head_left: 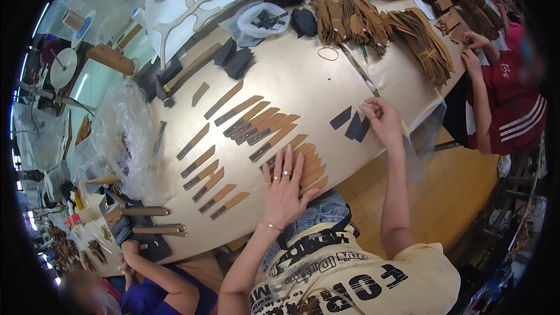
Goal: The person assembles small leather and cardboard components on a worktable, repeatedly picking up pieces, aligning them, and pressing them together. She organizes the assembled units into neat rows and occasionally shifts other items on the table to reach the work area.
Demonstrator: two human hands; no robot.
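My left hand lies flat, fingers spread, over a fanned group of brown leather strips near the table's front edge. My right hand is pinched above a few small dark rectangular pieces. Something pale and thin shows by its fingertips, too small to make out. Left of my left hand, brown strips with dark end patches lie slanted in a row. Farther up, more of these patched strips overlap one another. One plain grey-brown piece rests apart from them.
Bundles of brown strips lie at the far right. A hammer and dark folded pieces are at the back, beside a plastic bag. Co-workers sit at right and lower left. Clear plastic hangs off the edge.
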